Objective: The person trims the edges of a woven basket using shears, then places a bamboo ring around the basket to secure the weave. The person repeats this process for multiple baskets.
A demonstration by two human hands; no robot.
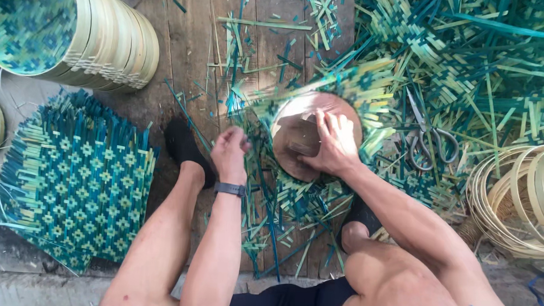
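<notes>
Round brown wooden disc (297, 139), lying flat on a blurred green-and-teal woven bamboo mat (360, 89) over the plank floor, between the person's two feet in dark socks. Right hand (333, 143): arm extended forward from the right knee, palm down on the right half of the disc, fingers spread and pressing flat, not closed around anything. Left hand (229, 154): forearm running straight ahead beside the left shin, black wristband (230, 189) at the wrist, fingers curled together just left of the disc at the mat's edge; whether they pinch a strip cannot be told through the blur. Right of the disc: metal scissors (428, 138) on a heap of loose woven mats, pale bamboo hoops (520, 200) beyond. Left of the disc: a stack of flat woven mats (75, 175); above it, nested round woven trays (75, 31). Loose green bamboo strips (281, 214) scattered below the disc.
</notes>
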